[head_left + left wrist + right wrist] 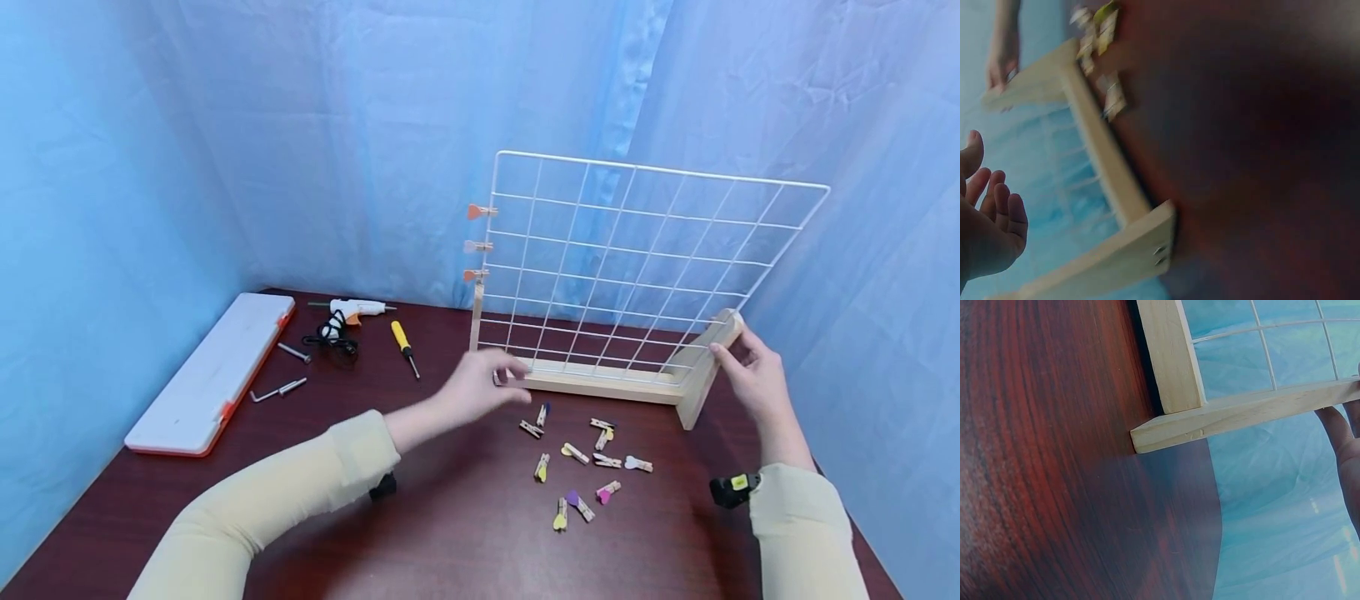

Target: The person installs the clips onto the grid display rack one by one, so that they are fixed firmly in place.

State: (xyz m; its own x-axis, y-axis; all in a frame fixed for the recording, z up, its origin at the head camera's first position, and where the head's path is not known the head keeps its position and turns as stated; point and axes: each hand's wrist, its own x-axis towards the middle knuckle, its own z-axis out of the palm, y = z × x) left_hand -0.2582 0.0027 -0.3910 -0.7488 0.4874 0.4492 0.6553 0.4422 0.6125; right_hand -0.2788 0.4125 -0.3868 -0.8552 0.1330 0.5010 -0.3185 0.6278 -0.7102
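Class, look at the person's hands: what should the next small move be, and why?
Probably lower the left hand and pinch a nearby loose clothespin. That hand looks empty, three clothespins are clipped along one side of the white wire grid, and the right hand grips the wooden end support, likely keeping it steady.

My left hand [483, 387] hovers, loosely curved, in front of the left end of the rack [607, 386]; my right hand [756, 379] grips its right end.
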